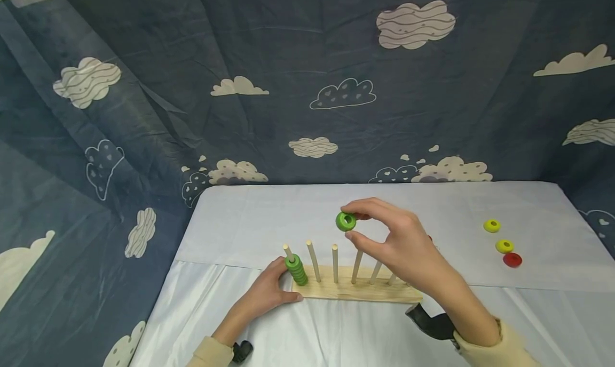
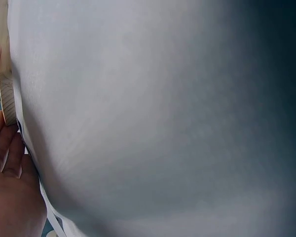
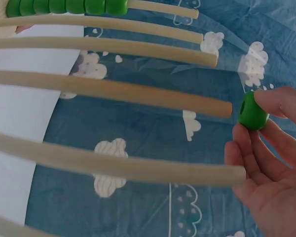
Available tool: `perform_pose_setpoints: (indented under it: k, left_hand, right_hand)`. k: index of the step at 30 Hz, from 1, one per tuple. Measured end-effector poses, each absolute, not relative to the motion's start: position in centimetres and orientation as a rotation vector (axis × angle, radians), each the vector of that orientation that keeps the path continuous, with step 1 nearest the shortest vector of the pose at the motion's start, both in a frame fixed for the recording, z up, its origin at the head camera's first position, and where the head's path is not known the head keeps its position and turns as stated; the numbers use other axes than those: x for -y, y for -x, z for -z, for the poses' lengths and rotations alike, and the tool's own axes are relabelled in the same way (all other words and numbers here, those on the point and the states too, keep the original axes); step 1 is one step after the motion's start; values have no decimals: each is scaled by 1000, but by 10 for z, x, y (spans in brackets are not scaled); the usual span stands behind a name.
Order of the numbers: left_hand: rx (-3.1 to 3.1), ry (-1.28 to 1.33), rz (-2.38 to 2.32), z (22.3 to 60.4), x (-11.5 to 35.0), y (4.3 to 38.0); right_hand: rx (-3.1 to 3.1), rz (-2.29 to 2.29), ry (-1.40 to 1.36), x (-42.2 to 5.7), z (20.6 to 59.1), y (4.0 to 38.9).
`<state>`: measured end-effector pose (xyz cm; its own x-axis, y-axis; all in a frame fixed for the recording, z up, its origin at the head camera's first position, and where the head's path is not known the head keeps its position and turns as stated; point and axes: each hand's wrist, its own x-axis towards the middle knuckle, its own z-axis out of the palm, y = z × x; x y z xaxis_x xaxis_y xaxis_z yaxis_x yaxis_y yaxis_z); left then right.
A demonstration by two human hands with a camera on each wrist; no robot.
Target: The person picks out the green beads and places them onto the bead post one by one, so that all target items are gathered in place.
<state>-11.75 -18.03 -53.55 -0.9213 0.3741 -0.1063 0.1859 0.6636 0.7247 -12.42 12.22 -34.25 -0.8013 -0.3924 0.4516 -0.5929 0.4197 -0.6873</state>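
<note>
Between thumb and fingertips my right hand (image 1: 399,236) pinches a green bead (image 1: 346,221) with a hole through it, held above the pegs of a wooden peg board (image 1: 355,291). In the right wrist view that bead (image 3: 253,110) is close to the tip of a bare peg (image 3: 187,102). Several green beads (image 1: 296,270) are stacked on the leftmost peg, whose tip sticks out above them. My left hand (image 1: 264,292) grips the board's left end, thumb at the front edge and fingers behind. The left wrist view shows its fingers (image 2: 10,148) at the board's end (image 2: 7,98).
On the white-covered table (image 1: 269,212), to the right, lie two yellow beads (image 1: 491,225) and a red bead (image 1: 512,260). Another bit of red (image 1: 430,238) shows behind my right hand. A dark cloth with clouds (image 1: 288,63) hangs behind the table.
</note>
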Motion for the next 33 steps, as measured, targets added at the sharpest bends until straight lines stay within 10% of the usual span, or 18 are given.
perform_pose_setpoints:
  k: [33]
  left_hand:
    - [-2596, -483, -1159, 533, 181, 119]
  right_hand:
    - [2416, -1501, -1173, -66, 338, 134]
